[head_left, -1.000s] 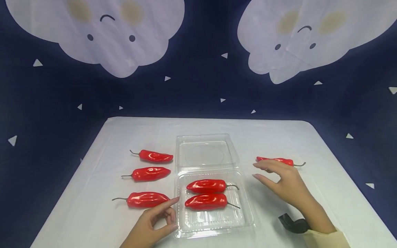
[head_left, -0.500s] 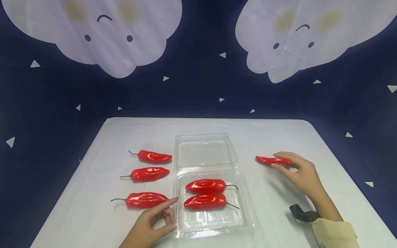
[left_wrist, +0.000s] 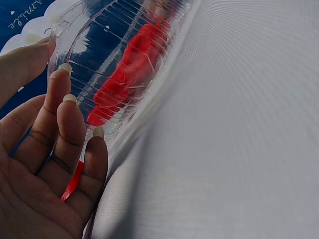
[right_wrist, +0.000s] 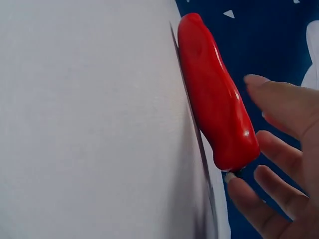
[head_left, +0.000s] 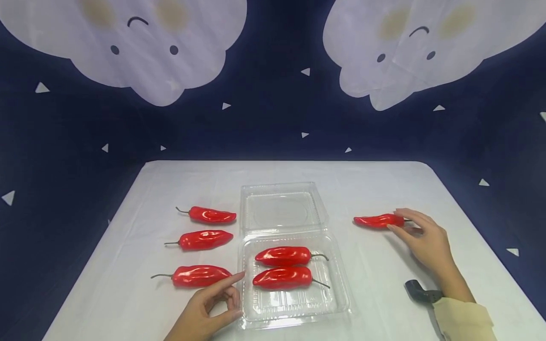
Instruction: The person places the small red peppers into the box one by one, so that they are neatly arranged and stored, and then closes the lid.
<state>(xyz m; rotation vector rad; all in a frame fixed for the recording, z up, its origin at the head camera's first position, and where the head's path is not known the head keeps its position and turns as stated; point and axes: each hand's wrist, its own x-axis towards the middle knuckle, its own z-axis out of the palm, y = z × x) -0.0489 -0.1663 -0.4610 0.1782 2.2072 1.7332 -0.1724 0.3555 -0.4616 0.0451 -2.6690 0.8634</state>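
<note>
In the head view a red pepper (head_left: 378, 221) lies at the right of the white table, its stem end towards my right hand (head_left: 428, 242). Thumb and fingers stand around that end, spread apart; in the right wrist view the pepper (right_wrist: 214, 94) shows a gap to the upper finger, while contact near the stem is unclear. My left hand (head_left: 209, 308) has its fingertips at the left side of a clear plastic clamshell box (head_left: 294, 310). Two peppers, a rear one (head_left: 283, 256) and a front one (head_left: 283, 278), lie side by side in its base.
The box's lid (head_left: 279, 210) is folded back behind the base. Left of the box lie three more peppers: a far one (head_left: 212, 215), a middle one (head_left: 205, 240) and a near one (head_left: 198, 275). A dark blue cloth (head_left: 273, 123) with clouds hangs behind the table (head_left: 332, 177).
My right hand has moved right along the pepper, from above it to its stem end. The pepper now shows a broader side. My left hand has stayed at the box.
</note>
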